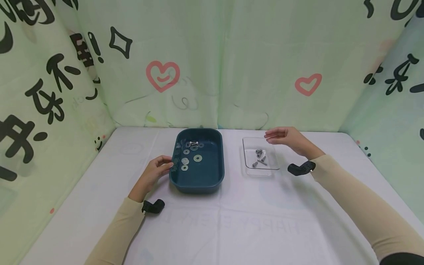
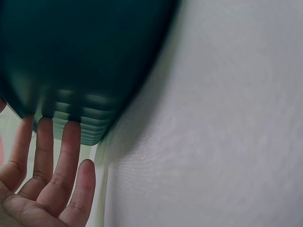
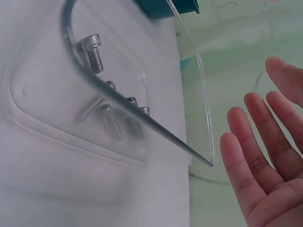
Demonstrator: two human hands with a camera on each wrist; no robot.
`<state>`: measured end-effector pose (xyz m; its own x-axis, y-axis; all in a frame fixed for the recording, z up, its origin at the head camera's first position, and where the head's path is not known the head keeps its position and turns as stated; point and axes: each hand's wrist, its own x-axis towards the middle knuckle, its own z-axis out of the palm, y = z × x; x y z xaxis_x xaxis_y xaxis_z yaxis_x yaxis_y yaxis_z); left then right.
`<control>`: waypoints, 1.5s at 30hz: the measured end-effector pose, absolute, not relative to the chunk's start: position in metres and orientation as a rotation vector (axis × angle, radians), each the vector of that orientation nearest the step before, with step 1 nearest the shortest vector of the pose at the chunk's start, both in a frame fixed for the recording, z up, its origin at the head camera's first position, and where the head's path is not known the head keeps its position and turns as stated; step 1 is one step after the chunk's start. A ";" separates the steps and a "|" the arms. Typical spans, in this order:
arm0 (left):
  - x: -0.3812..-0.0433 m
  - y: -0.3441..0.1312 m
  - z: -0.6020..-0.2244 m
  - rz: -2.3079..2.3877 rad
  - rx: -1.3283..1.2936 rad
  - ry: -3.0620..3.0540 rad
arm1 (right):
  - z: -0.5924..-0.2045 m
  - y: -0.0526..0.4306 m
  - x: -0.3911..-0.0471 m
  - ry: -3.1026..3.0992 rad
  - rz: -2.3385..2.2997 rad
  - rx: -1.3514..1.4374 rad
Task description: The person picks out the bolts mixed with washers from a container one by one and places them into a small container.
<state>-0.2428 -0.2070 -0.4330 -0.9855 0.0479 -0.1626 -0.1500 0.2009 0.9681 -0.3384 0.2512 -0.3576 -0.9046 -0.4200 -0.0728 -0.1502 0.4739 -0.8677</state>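
At the left side of a dark blue-green plastic tray (image 1: 207,176), my left hand (image 1: 153,173) holds the rim. Its thumb lies at the rim and the fingers (image 2: 66,156) reach against the outer wall in the left wrist view. Washers (image 1: 197,158) and a few metal screws (image 1: 194,143) lie inside the tray. My right hand (image 1: 289,140) hovers by the far right corner of a clear plastic box (image 1: 245,154), with its fingers (image 3: 241,156) extended and nothing in them. Several socket-head screws (image 3: 92,52) lie loose in that box.
Both containers stand side by side on a white cloth-covered table (image 1: 215,228), the box to the right of the tray. Green printed curtains (image 1: 232,66) enclose the back and both sides.
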 end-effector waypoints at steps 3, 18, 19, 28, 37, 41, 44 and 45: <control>-0.242 -0.207 -0.433 1.885 -0.097 2.311 | -0.356 0.251 -0.337 2.451 -1.381 -0.505; -0.243 -0.207 -0.432 1.888 -0.087 2.306 | -0.333 0.229 -0.341 2.470 -1.381 -0.590; -0.243 -0.207 -0.432 1.886 -0.088 2.308 | -0.332 0.226 -0.342 2.474 -1.388 -0.589; -0.242 -0.208 -0.432 1.878 -0.092 2.315 | -0.321 0.200 -0.352 2.491 -1.417 -0.578; -0.243 -0.208 -0.433 1.883 -0.078 2.311 | -0.316 0.162 -0.361 2.466 -1.415 -0.611; -0.243 -0.208 -0.433 1.881 -0.078 2.314 | -0.314 0.144 -0.366 2.453 -1.397 -0.633; -0.243 -0.207 -0.433 1.880 -0.086 2.314 | -0.315 0.131 -0.370 2.442 -1.395 -0.639; -0.242 -0.207 -0.432 1.878 -0.090 2.313 | -0.315 0.127 -0.371 2.439 -1.391 -0.645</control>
